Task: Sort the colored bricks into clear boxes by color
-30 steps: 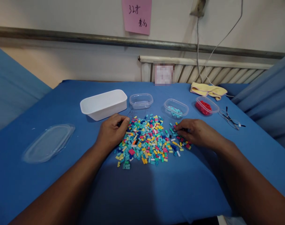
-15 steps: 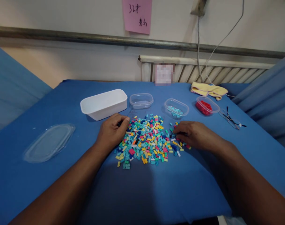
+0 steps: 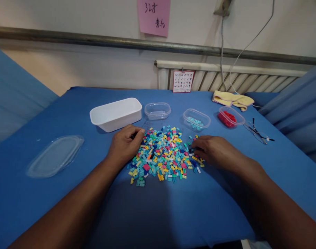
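A spread pile of small toy building bricks [image 3: 164, 152] in turquoise, yellow, pink, white and blue lies on the blue cloth. My left hand [image 3: 126, 143] rests at the pile's left edge with fingers curled in and thumb folded over. A dark spot shows inside its grip, too small to name. Over the pile's right edge is my right hand [image 3: 212, 148], its fingers bent and drawn together at the bricks. Near those fingertips sits a dark brick [image 3: 191, 150]; whether it is held, I cannot tell. The right palm and thumb tip are partly hidden.
Behind the pile stand a white bin [image 3: 116, 116], a clear tub [image 3: 158, 111], a tub with turquoise bricks [image 3: 196, 119] and a tub of red bricks [image 3: 229, 118]. Clear lids [image 3: 55, 155] lie left. Glasses [image 3: 259, 133] and a yellow cloth [image 3: 233, 99] are at right.
My right hand has shifted slightly left over the bricks, covering some at the pile's right edge. My left hand keeps its place and grip. The view has tilted a little.
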Available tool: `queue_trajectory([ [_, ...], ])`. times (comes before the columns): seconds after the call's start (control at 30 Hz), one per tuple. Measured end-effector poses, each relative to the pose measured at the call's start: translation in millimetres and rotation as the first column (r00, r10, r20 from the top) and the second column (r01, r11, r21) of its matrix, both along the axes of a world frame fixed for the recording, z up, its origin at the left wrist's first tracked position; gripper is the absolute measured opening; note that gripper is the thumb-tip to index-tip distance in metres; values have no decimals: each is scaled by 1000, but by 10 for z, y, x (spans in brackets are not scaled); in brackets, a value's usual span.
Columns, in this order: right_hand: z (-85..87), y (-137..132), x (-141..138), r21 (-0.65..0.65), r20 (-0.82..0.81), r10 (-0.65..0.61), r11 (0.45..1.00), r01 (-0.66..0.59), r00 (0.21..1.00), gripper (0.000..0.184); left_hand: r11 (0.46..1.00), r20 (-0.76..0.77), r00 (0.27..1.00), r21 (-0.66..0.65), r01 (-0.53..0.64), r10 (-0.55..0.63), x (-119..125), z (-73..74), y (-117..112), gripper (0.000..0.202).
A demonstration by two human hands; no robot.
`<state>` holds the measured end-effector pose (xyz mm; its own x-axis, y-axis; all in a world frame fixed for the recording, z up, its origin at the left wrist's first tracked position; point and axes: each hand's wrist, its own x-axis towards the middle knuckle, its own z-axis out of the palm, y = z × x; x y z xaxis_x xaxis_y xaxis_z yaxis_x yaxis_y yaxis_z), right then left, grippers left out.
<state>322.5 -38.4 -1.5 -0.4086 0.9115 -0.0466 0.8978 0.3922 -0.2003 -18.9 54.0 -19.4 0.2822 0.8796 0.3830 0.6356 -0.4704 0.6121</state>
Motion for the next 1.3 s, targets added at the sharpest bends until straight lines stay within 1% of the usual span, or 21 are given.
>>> queue_trajectory([
  [0.1, 6, -9, -5, -12, -22, -4, 1000, 3, 1000, 17, 1000, 8, 1000, -2, 2, -2, 5, 11, -10, 31],
  [0.27, 15, -9, -39, -33, 26, -36, 999, 37, 999, 19, 1000, 7, 1000, 2, 4, -4, 6, 16, -14, 31],
  [0.37, 29, -28, -72, -27, 29, -25, 999, 26, 999, 19, 1000, 7, 1000, 14, 14, -14, -1, 8, -11, 31],
  [0.43, 39, -42, -66, 27, 0, -17, 999, 17, 1000, 18, 1000, 11, 1000, 15, 16, -16, -4, 1, -10, 31],
  [0.5, 49, -32, -24, 154, -91, -28, 987, 42, 995, 19, 1000, 8, 1000, 14, 14, -14, -7, -10, -8, 31],
  [0.53, 54, -10, 11, 239, -150, -40, 968, 76, 988, 20, 1000, 6, 1000, 15, 12, -12, -8, -15, -6, 31],
  [0.57, 56, 26, 53, 327, -208, -58, 937, 125, 976, 21, 1000, 5, 1000, 17, 11, -12, -8, -21, -3, 31],
  [0.63, 49, 142, 149, 473, -297, -111, 846, 247, 948, 22, 1000, 5, 1000, 19, 14, -14, -7, -27, 2, 31],
  [0.7, 12, 293, 241, 554, -352, -169, 755, 350, 921, 22, 1000, 7, 1000, 17, 12, -12, -3, -24, 6, 30],
  [0.73, -19, 368, 280, 569, -373, -180, 730, 378, 910, 22, 1000, 8, 1000, 15, 10, -10, 0, -19, 7, 29],
  [0.77, -58, 437, 314, 574, -389, -185, 718, 395, 902, 22, 1000, 9, 1000, 15, 8, -8, 1, -14, 7, 29],
  [0.83, -147, 536, 361, 559, -395, -192, 726, 401, 899, 24, 1000, 10, 1000, 15, 8, -8, 2, -6, 9, 29],
  [0.9, -232, 579, 385, 548, -389, -198, 735, 399, 900, 26, 1000, 6, 1000, 14, 11, -11, 0, -8, 12, 30],
  [1.0, -306, 580, 400, 564, -375, -206, 723, 399, 904, 27, 1000, 0, 1000, 17, 7, -7, -7, -22, 17, 31],
  [1.07, -308, 568, 405, 581, -349, -213, 715, 389, 912, 28, 1000, 0, 1000, 15, 1, -1, -9, -25, 15, 31],
  [1.13, -275, 549, 402, 596, -318, -211, 714, 368, 924, 28, 1000, 0, 1000, 16, -6, 6, -7, -20, 10, 30],
  [1.23, -195, 482, 361, 622, -302, -166, 712, 327, 939, 28, 1000, 2, 1000, 20, -12, 12, -4, -13, 3, 30],
  [1.3, -158, 411, 298, 616, -297, -103, 739, 272, 949, 27, 1000, 4, 1000, 19, -1, 1, -6, -17, 4, 30],
])
